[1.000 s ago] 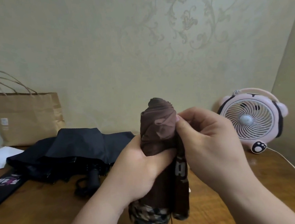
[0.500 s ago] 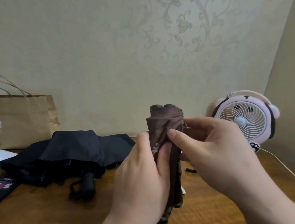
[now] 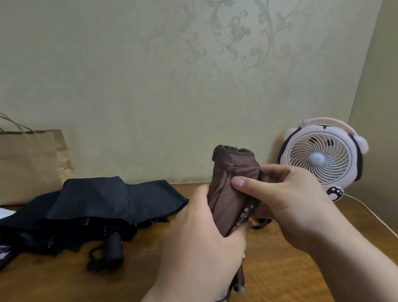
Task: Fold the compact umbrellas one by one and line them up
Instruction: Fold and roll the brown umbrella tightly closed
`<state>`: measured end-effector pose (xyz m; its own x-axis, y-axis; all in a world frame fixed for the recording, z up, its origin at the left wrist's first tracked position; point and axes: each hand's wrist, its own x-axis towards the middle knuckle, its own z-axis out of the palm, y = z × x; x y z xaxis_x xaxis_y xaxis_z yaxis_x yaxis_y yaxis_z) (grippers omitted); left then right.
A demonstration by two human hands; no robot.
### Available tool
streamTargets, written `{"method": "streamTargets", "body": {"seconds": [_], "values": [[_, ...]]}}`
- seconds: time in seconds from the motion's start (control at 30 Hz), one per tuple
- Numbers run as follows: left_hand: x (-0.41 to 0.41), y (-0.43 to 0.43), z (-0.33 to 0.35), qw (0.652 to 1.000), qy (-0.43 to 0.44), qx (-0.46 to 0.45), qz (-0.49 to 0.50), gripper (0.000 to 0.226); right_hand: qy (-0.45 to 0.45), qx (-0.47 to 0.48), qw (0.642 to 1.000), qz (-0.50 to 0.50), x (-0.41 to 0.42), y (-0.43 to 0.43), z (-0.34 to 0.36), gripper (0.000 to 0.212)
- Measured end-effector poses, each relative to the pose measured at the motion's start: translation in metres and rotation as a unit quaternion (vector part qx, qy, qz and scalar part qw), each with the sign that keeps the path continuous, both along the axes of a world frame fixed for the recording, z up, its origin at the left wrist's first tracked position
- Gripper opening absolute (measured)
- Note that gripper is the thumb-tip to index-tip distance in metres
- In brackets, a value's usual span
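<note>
Both hands, left hand and right hand, fingers clamped on brown umbrella; black umbrella lies left of it on table.

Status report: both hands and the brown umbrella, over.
Left hand grips brown umbrella low. Right hand pinches its fabric near top. Black umbrella lies unfolded on table, not in the way.
</note>
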<state>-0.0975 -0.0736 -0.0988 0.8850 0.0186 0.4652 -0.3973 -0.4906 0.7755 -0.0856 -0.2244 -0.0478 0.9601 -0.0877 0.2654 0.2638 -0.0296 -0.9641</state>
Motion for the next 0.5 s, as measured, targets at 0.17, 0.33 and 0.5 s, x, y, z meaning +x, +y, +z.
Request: {"method": "streamTargets", "body": {"seconds": [0.17,0.33,0.5], "values": [[0.015,0.006,-0.005,0.945,0.18,-0.1,-0.254,0.059,0.019,0.004,0.999,0.025,0.014,-0.011,-0.007,0.029],[0.015,-0.006,-0.02,0.821,0.328,-0.267,-0.383,0.038,0.019,-0.013,0.997,0.071,0.018,-0.013,-0.002,0.015],[0.024,-0.004,-0.006,0.911,0.239,-0.227,-0.25,0.04,-0.08,-0.238,0.966,-0.061,0.017,-0.022,0.006,0.028]]}}
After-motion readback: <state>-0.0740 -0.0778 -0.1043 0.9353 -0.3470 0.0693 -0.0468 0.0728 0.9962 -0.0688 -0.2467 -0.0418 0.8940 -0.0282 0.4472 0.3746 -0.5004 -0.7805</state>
